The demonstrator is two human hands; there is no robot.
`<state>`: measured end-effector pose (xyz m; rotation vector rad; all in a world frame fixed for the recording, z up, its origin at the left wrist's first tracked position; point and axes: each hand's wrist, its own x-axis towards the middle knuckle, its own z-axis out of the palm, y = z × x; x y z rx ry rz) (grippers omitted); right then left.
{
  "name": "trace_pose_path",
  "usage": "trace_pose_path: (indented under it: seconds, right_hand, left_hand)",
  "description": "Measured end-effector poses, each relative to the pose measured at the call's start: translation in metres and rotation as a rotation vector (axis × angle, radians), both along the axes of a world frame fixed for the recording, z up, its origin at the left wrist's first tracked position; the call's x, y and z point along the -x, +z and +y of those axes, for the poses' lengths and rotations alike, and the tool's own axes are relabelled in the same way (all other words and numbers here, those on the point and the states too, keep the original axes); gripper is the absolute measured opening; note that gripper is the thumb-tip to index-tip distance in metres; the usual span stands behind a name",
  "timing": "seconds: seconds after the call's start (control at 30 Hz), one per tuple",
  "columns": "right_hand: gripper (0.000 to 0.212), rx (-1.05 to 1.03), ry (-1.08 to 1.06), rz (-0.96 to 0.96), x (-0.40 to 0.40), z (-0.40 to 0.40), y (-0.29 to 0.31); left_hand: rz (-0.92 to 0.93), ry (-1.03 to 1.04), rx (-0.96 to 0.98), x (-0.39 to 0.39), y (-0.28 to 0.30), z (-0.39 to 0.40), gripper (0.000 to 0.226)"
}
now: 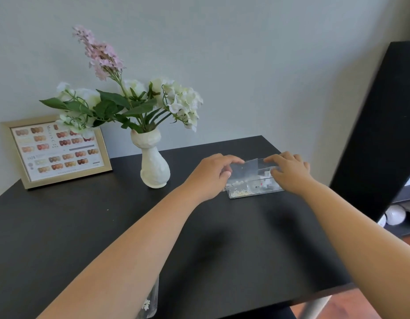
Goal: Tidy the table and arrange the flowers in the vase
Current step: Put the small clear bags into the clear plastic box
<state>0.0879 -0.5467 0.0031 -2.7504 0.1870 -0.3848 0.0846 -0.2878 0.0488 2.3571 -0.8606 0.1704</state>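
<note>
The left hand (213,173) pinches the left end of a clear plastic box (254,180), its thumb and fingertips closed on the raised see-through flap there. The right hand (291,172) grips the box's right end, fingers curled over the top edge. The box rests on the black table (107,226), holding small pale bits and a few white pieces that are too small to make out.

The box sits near the table's right side and close to its back edge, where the top meets the pale grey wall (245,54). Left of the box, well apart from it, stands a white vase (154,166), upright, with the flowers (135,97) already in it: white blooms, green leaves and one tall pink spray leaning left. Further left, a gold picture frame (58,150) with a colour chart leans against the wall; the lowest white blooms overlap its top corner.

The near half of the table is bare, broad and dark, crossed only by both forearms and their shadows. Under the left forearm a clear item with a white flower print (151,300) shows at the front edge. To the right a black panel (383,123) rises at a slant, with white round things (394,215) on a low shelf beyond it.
</note>
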Motion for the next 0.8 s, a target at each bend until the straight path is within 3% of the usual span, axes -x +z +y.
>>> trace_pose_path:
  seconds: [0.2, 0.47, 0.67, 0.8]
  right_hand:
    - [0.036, -0.106, -0.001, -0.189, 0.014, 0.007, -0.021]
    - [0.028, -0.169, -0.037, -0.199, 0.02, 0.009, -0.03]
    - [0.029, -0.178, -0.022, -0.23, 0.025, 0.007, -0.034]
    - [0.029, -0.168, -0.01, -0.263, 0.032, 0.014, -0.042]
  left_hand:
    - [0.071, 0.045, 0.082, -0.02, 0.009, -0.026, 0.037]
    - [0.207, 0.098, 0.101, -0.033, -0.01, -0.048, 0.04]
    - [0.286, 0.109, 0.11, -0.015, -0.031, -0.005, 0.041]
    - [0.491, 0.084, 0.037, 0.004, -0.035, 0.055, 0.027]
